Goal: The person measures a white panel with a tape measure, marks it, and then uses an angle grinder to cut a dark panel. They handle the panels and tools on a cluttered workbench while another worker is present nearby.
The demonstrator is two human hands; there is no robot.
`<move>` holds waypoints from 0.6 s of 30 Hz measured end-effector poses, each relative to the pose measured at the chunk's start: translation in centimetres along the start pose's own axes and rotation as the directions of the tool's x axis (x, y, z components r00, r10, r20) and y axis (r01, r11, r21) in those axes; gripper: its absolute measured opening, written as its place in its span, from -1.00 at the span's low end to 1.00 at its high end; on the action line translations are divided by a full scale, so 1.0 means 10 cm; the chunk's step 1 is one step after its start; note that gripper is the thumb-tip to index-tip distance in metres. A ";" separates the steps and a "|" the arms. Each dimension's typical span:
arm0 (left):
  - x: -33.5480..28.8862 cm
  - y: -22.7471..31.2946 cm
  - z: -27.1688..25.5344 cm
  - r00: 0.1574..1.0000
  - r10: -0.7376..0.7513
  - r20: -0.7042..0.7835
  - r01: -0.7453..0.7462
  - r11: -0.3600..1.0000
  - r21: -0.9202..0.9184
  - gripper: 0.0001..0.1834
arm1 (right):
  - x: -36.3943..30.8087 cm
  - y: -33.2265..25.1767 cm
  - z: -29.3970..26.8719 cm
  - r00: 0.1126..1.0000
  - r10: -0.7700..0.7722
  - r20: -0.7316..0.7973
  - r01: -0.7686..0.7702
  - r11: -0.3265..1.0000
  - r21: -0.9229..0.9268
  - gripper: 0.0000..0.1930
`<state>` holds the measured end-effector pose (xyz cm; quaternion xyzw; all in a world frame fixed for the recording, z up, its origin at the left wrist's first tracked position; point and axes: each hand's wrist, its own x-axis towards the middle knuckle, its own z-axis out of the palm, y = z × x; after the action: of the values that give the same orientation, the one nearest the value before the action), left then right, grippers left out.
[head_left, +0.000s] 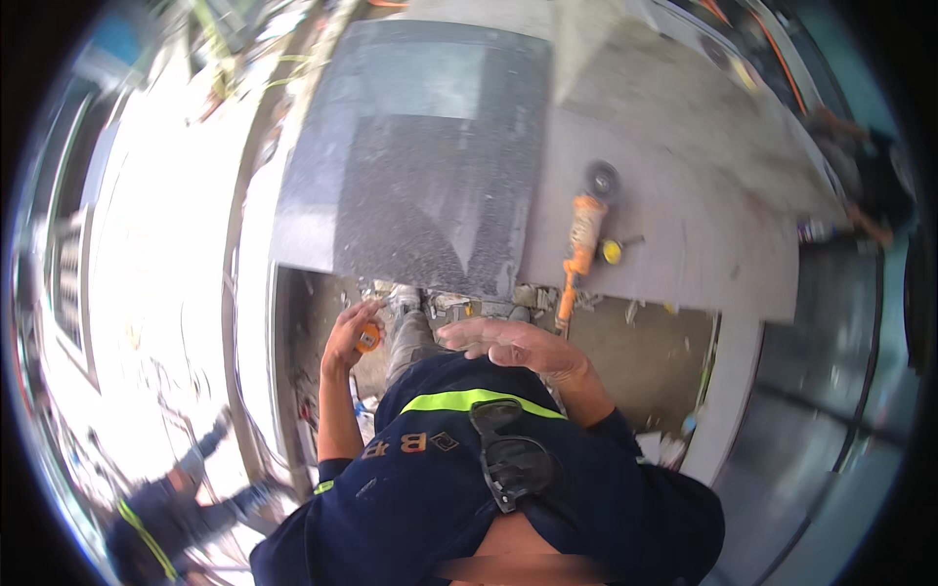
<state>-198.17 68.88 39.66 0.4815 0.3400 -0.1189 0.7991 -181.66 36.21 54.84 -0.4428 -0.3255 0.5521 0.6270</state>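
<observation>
My left hand (348,335) is closed around a small round orange thing (367,338); its exact kind is not clear. With nothing in it, my right hand (518,347) is held flat in front of my body, fingers stretched out. Beyond both hands lies a dark, dusty stone slab (430,166), its near edge just past my left hand. To the right of the slab an orange angle grinder (584,230) with a dark disc rests on a grey board, its rear end toward my right hand. A small yellow round thing (612,252) lies beside the grinder.
The grey board (703,244) extends right of the slab. Rubble and scraps (664,449) lie on the ground below. A person (161,523) is at lower left, another (879,186) at the far right. Dark glossy panels (811,391) stand on the right.
</observation>
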 end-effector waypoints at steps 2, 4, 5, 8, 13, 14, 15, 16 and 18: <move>0.21 0.37 -0.12 0.989 -0.104 0.105 0.069 0.955 0.287 -0.53 | 0.14 -0.63 0.46 0.950 -0.298 0.099 0.301 0.953 -0.021 -0.16; 0.41 0.61 -0.18 0.936 -0.301 0.183 0.200 0.882 0.427 -0.63 | 0.30 -1.01 0.91 0.764 -0.627 0.152 0.644 0.758 -0.106 -0.25; 0.51 0.71 -0.19 0.905 -0.369 0.209 0.226 0.837 0.498 -0.64 | 0.37 -1.13 1.08 0.723 -0.664 0.193 0.689 0.671 -0.272 -0.32; 0.85 0.89 -0.21 0.842 -0.496 0.213 0.246 0.703 0.667 -0.66 | 0.47 -1.20 1.52 0.654 -0.749 0.110 0.733 0.590 -0.339 -0.48; 1.48 1.07 0.10 0.802 -0.574 0.167 0.162 0.479 0.863 -0.69 | 0.36 -0.91 2.02 0.465 -0.881 -0.087 0.671 0.415 -0.615 -0.55; 1.60 1.10 0.21 0.801 -0.577 0.158 0.136 0.433 0.891 -0.70 | 0.32 -0.84 2.13 0.358 -0.924 -0.132 0.653 0.349 -0.672 -0.53; 1.71 1.11 0.34 0.802 -0.579 0.148 0.111 0.388 0.915 -0.71 | 0.29 -0.77 2.23 0.274 -0.947 -0.169 0.610 0.306 -0.731 -0.51; 1.82 1.13 0.46 0.806 -0.575 0.138 0.088 0.347 0.934 -0.72 | 0.27 -0.70 2.32 0.192 -0.964 -0.186 0.556 0.263 -0.788 -0.49; 2.01 1.16 0.65 0.820 -0.558 0.126 0.044 0.281 0.959 -0.73 | 0.14 -0.47 2.44 0.154 -0.902 -0.404 0.489 0.425 -0.762 -0.43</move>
<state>-174.49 72.00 36.40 0.7286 0.1065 -0.5500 0.3941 -201.36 42.39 68.66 -0.5523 -0.3046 -0.1735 0.7564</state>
